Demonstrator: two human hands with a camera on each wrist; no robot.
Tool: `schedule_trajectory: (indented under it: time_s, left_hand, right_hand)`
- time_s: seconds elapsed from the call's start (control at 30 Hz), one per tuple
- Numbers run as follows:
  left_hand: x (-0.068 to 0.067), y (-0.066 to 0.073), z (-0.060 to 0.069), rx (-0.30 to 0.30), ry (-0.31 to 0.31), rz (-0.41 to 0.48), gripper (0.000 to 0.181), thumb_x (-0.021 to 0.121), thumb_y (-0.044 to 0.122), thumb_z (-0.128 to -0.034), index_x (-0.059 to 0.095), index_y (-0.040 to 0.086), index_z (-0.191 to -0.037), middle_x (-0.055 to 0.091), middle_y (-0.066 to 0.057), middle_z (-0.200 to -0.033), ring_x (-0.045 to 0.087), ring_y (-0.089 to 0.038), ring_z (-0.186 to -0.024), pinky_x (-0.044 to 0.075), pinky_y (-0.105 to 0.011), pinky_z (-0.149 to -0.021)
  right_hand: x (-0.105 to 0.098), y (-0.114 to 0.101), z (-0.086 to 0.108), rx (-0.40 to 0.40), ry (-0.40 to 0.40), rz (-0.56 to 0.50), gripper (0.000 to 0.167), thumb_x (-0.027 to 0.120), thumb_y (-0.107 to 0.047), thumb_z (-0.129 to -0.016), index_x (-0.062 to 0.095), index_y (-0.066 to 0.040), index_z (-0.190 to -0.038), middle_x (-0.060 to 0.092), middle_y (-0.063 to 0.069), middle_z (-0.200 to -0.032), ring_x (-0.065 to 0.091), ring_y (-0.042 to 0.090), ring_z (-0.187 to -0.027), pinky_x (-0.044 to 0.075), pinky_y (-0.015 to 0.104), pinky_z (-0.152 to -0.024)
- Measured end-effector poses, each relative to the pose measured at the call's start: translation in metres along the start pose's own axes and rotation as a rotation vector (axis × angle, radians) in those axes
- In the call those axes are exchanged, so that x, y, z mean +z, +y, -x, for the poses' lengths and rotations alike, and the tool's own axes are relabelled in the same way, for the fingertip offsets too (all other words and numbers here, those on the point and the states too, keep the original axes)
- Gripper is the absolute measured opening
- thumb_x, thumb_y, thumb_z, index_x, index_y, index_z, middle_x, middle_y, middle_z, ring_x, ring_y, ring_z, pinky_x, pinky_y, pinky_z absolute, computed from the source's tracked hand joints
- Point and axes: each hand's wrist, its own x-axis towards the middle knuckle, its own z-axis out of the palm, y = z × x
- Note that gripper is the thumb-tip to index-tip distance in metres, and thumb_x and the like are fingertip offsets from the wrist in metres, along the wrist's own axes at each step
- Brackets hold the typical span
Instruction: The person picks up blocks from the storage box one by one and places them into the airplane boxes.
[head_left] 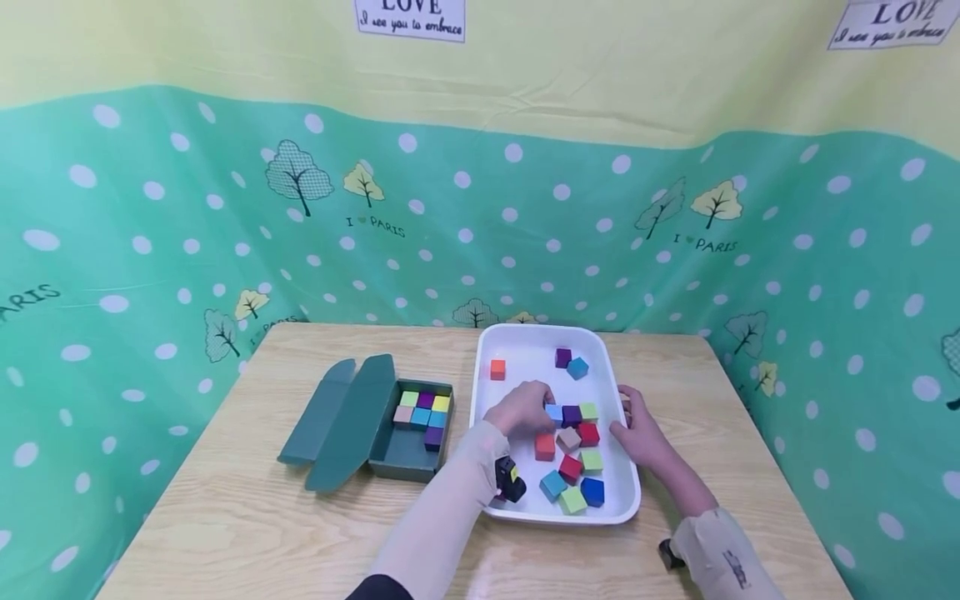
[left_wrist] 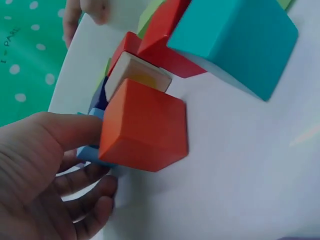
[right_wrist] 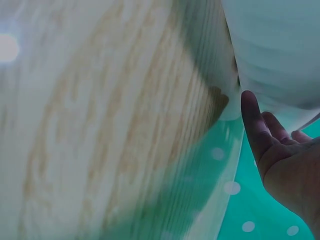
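Note:
In the head view, my left hand (head_left: 522, 408) reaches into the white tray (head_left: 495, 333). The left wrist view shows its thumb and fingers (left_wrist: 82, 131) pinching a light blue cube (left_wrist: 88, 154), partly hidden behind an orange cube (left_wrist: 142, 125). A dark purple cube (head_left: 572, 416) and a light green cube (head_left: 588, 412) stand in line beside the light blue one. My right hand (head_left: 643, 433) holds the tray's right rim, thumb over the edge and fingers along the outside wall. In the right wrist view, the fingers (right_wrist: 256, 122) lie against that wall.
Left of the tray stands a dark green box (head_left: 405, 469), its lid (head_left: 352, 425) folded open to the left. Several coloured cubes sit in its back and right parts. More cubes lie scattered in the tray, including a teal one (head_left: 553, 485). A patterned cloth (head_left: 480, 208) hangs behind the wooden table (head_left: 225, 467).

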Motion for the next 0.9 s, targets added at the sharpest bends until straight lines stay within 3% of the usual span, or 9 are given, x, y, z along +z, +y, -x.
schedule_trajectory:
  time_s: [0.27, 0.43, 0.57, 0.73, 0.9]
  left_hand:
    - [-0.003, 0.001, 0.0, 0.035, 0.048, 0.019, 0.026, 0.082, 0.016, -0.0743, 0.063, 0.015, -0.093, 0.059, 0.006, -0.086, 0.056, -0.013, -0.078, 0.047, -0.027, -0.071]
    - [-0.019, 0.006, 0.003, 0.101, 0.081, 0.008, 0.025, 0.082, 0.018, -0.077, 0.066, 0.013, -0.096, 0.062, 0.006, -0.084, 0.057, -0.012, -0.076, 0.048, -0.025, -0.071]
    - [-0.044, 0.007, 0.012, 0.186, 0.102, -0.013, 0.028, 0.083, 0.019, -0.0762, 0.068, 0.01, -0.098, 0.064, 0.005, -0.086, 0.058, -0.011, -0.078, 0.048, -0.023, -0.071]
    - [-0.088, 0.003, 0.033, 0.292, 0.154, 0.029, 0.026, 0.082, 0.015, -0.0772, 0.068, 0.01, -0.098, 0.064, 0.004, -0.09, 0.06, -0.015, -0.081, 0.049, -0.024, -0.071]
    - [-0.135, -0.002, 0.064, 0.309, 0.151, 0.097, 0.025, 0.078, 0.014, -0.081, 0.066, 0.011, -0.102, 0.062, -0.001, -0.093, 0.064, -0.02, -0.076, 0.053, -0.028, -0.065]
  right_hand:
    - [0.002, 0.001, 0.001, -0.025, 0.004, -0.026, 0.069, 0.048, -0.003, -0.095, 0.011, -0.007, -0.152, 0.035, 0.03, -0.144, 0.043, 0.048, -0.125, 0.05, 0.047, -0.087]
    - [0.001, 0.003, 0.001, -0.036, 0.015, -0.014, 0.068, 0.048, -0.004, -0.095, 0.011, -0.007, -0.152, 0.035, 0.03, -0.143, 0.044, 0.048, -0.125, 0.051, 0.046, -0.086]
    - [0.003, 0.004, 0.004, -0.031, 0.021, 0.004, 0.067, 0.047, -0.005, -0.096, 0.011, -0.006, -0.152, 0.035, 0.03, -0.144, 0.044, 0.048, -0.125, 0.05, 0.048, -0.088]
    - [0.002, 0.003, 0.003, -0.02, 0.019, 0.006, 0.067, 0.047, -0.007, -0.097, 0.01, -0.006, -0.152, 0.033, 0.03, -0.145, 0.042, 0.048, -0.127, 0.045, 0.051, -0.094]
    - [-0.001, 0.004, 0.001, -0.029, 0.016, -0.026, 0.066, 0.046, -0.007, -0.098, 0.01, -0.006, -0.153, 0.032, 0.031, -0.146, 0.04, 0.048, -0.129, 0.042, 0.053, -0.097]
